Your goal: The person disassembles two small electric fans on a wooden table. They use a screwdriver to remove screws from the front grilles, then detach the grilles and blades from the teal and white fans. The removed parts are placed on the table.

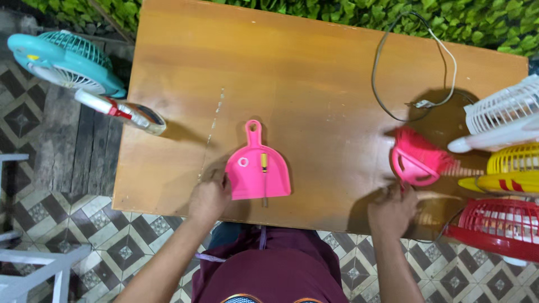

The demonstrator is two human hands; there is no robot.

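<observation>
Wooden worktop (314, 73) over patterned floor tiles (140, 247); leafy green backdrop (477, 22) along the far edge.

Dustpan (255, 174), pink, flat near the front edge, handle pointing away; holds a screwdriver (264, 174) with yellow handle, lying lengthways, tip just past the pan's lip, and a small white ring (243, 162).

Left hand (209, 197): resting at the dustpan's near-left corner, fingers curled, touching its edge; grip not clearly closed.

Right hand (392, 209): fingers pinched at the handle of a pink brush (418, 159), which lies just beside the fans.

Fans (508, 163), white, yellow and red, stacked at the right edge; teal fan (64, 62) and a spray bottle (120, 112) overhang the left edge; grey and white cable (412, 62) looped at the far right.

Risks, by judgement: tilting the dustpan would roll the screwdriver and ring off the front edge; pulling the brush could nudge the stacked fans; the bottle sits poised to drop.
</observation>
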